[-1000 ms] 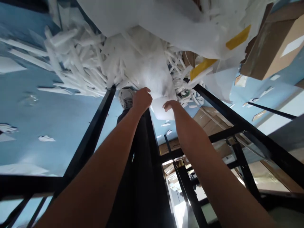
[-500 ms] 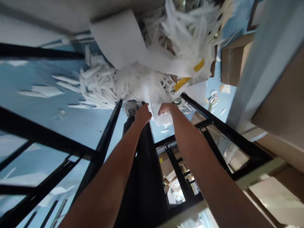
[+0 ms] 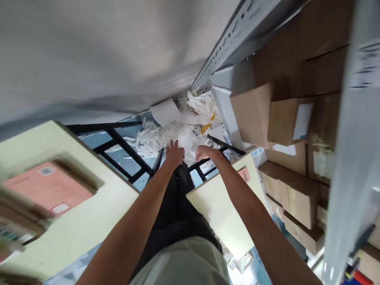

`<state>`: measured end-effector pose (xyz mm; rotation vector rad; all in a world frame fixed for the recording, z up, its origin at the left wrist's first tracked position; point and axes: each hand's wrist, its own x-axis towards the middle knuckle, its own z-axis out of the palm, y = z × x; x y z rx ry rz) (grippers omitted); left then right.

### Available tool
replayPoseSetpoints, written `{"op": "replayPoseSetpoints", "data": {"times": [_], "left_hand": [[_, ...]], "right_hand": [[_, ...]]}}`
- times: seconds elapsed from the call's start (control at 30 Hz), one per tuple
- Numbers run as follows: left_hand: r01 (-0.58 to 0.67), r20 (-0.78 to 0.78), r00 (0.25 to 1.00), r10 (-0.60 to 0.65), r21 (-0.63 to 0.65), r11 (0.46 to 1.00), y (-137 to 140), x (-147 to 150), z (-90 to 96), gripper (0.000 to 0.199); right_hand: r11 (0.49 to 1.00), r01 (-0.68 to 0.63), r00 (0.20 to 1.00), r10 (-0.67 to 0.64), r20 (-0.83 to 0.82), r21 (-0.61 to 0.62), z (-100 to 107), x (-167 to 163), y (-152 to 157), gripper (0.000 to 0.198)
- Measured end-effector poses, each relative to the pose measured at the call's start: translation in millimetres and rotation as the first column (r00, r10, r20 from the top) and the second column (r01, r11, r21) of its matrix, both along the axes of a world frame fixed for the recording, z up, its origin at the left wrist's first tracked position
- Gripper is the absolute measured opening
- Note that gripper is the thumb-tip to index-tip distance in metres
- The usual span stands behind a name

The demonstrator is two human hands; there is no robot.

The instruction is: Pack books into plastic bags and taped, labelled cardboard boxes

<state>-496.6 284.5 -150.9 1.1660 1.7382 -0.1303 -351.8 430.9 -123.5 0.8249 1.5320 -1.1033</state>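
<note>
A thin, cloudy white plastic sheet [image 3: 187, 138] spreads between my hands, over a heap of white paper strips [image 3: 148, 140] on the floor. At its left edge is my left hand [image 3: 174, 154], open with its fingertips apart; whether it touches the sheet is hard to tell. On the other side, my right hand [image 3: 206, 152] is closed, its curled fingers pinching the sheet's edge. Behind lies a larger flat white sheet [image 3: 165, 112], with yellow pieces [image 3: 205, 128] among the strips to its right.
Pale tabletops on black metal frames flank me: the left table [image 3: 109, 209] bears a pink parcel [image 3: 49, 187], the right table [image 3: 225, 202] a small pink piece. Cardboard boxes [image 3: 293, 194] fill grey metal shelving [image 3: 341, 158] at right. A grey wall [image 3: 103, 51] rises ahead.
My view has risen and drawn back, so tabletops and shelves now show. My left hand has gone from closed to spread fingers; my right hand stays curled at the plastic sheet.
</note>
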Motion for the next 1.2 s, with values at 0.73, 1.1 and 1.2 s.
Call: {"op": "replayPoseSetpoints", "data": {"times": [0.73, 1.1, 1.2], "left_hand": [[-0.247, 0.089, 0.966, 0.244, 0.602, 0.759, -79.5, -23.9, 306.6, 0.025], [-0.519, 0.473, 0.850, 0.231, 0.827, 0.215, -86.2, -13.1, 460.9, 0.024], [-0.485, 0.484, 0.872, 0.074, 0.875, -0.014, -88.9, 9.5, 524.7, 0.018]], "right_hand": [[0.643, 0.758, 0.448, -0.395, -0.802, 0.106, 273.7, 93.3, -32.4, 0.028], [0.617, 0.764, 0.268, -0.037, -0.963, 0.189, 473.7, 131.1, -40.9, 0.037], [0.633, 0.752, 0.154, 0.101, -0.983, 0.183, 539.8, 155.0, -52.7, 0.045]]}}
